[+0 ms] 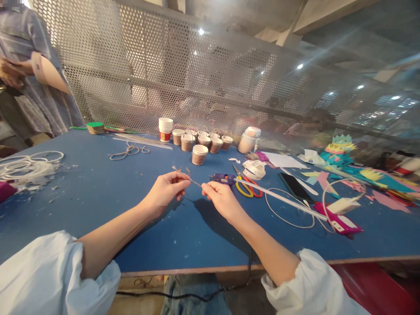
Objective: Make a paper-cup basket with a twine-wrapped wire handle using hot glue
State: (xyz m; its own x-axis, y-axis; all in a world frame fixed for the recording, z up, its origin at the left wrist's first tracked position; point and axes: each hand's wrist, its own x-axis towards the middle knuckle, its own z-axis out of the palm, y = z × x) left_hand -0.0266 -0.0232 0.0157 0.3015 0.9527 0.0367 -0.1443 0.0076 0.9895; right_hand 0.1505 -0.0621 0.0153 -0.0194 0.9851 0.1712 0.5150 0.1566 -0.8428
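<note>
A short, thin piece of brown twine (196, 182) is stretched between my two hands above the blue table. My left hand (169, 188) pinches one end, with frayed strands sticking out past the fingers. At the other end, my right hand (218, 196) pinches the twine between thumb and fingers. Just beyond the right hand lies a blue glue gun (223, 178) with a long white glue stick in its back. Scissors (244, 187) with yellow handles are beside it. A cup wrapped in brown twine (200, 155) stands upright past my hands.
Several wrapped cups (187, 142) and a stack of paper cups (166, 129) stand at the back. Coiled white cord (29, 164) lies left. A phone (296, 187), cables and coloured paper (323, 181) lie right. A person (39, 70) stands at the far left, behind a table corner.
</note>
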